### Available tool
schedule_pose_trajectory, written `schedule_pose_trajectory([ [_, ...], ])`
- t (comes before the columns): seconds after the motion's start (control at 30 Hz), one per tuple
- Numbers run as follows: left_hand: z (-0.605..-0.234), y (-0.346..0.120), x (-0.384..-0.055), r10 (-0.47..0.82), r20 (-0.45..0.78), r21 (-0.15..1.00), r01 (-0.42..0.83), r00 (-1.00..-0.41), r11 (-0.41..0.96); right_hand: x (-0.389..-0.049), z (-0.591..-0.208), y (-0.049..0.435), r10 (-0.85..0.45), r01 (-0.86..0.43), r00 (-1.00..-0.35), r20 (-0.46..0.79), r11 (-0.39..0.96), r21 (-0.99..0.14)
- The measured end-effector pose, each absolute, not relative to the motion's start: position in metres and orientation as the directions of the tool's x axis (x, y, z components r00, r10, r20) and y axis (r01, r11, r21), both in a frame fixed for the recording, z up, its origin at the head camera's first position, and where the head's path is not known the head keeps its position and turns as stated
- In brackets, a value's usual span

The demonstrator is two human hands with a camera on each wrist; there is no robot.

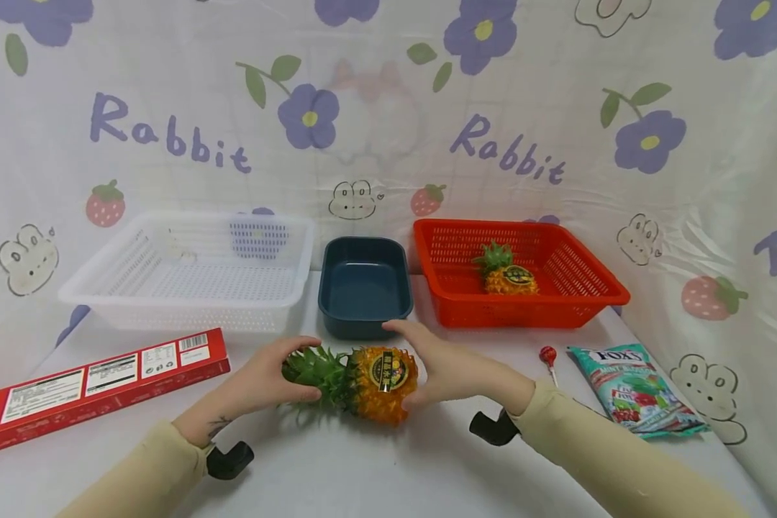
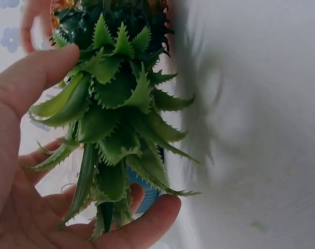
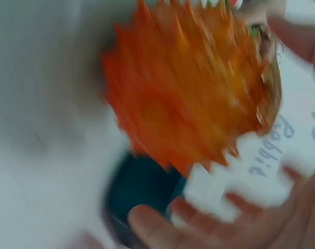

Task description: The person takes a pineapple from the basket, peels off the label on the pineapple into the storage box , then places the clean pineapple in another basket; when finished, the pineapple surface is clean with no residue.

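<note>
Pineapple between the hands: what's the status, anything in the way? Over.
Left hand spread around the leafy crown, right hand spread at the other end. Pineapple on its side between them. Blue tub just behind; nothing seen blocking the hands.

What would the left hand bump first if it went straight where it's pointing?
The spiky green leaves of the bumpy orange pineapple, just in front of the left hand. It may already touch them; depth is unclear there.

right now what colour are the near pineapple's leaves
The leaves are green, clearest in the left wrist view.
</note>
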State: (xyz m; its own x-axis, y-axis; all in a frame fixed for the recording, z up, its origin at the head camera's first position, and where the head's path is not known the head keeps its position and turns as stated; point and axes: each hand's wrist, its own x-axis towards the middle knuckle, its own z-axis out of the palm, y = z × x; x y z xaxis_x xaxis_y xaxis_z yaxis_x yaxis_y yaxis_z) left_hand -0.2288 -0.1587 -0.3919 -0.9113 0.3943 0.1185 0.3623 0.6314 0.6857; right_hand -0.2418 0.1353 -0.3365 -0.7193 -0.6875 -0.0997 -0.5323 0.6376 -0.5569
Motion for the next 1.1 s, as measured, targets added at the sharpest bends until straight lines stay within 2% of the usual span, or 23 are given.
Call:
schedule_pose_trajectory([
  [0.1, -0.391, -0.157, -0.228, 0.379, 0.127, 0.683, 0.358, -0.917, 0.637, -0.238, -0.352, 0.138, -0.542, -0.298, -0.830, -0.131, 0.630, -0.717],
  [0.2, -0.391, -0.156, -0.226, 0.365, 0.137, 0.686, 0.354, -0.921, 0.636, -0.234, -0.365, 0.135, -0.458, -0.106, -0.866, -0.198, 0.556, -0.824],
  [0.27, -0.391, -0.156, -0.224, 0.358, 0.144, 0.693, 0.353, -0.922, 0.629, -0.232, -0.371, 0.133, -0.443, -0.048, -0.870, -0.215, 0.511, -0.858],
  [0.53, -0.395, -0.154, -0.223, 0.335, 0.177, 0.714, 0.355, -0.925, 0.603, -0.232, -0.381, 0.127, -0.436, -0.090, -0.890, -0.131, 0.449, -0.889],
  [0.9, -0.399, -0.150, -0.228, 0.289, 0.203, 0.715, 0.343, -0.936, 0.608, -0.245, -0.387, 0.125, -0.386, -0.070, -0.914, -0.128, 0.460, -0.885],
  [1.1, -0.400, -0.148, -0.234, 0.254, 0.185, 0.721, 0.307, -0.949, 0.622, -0.256, -0.386, 0.123, -0.400, -0.071, -0.908, -0.127, 0.445, -0.893],
])
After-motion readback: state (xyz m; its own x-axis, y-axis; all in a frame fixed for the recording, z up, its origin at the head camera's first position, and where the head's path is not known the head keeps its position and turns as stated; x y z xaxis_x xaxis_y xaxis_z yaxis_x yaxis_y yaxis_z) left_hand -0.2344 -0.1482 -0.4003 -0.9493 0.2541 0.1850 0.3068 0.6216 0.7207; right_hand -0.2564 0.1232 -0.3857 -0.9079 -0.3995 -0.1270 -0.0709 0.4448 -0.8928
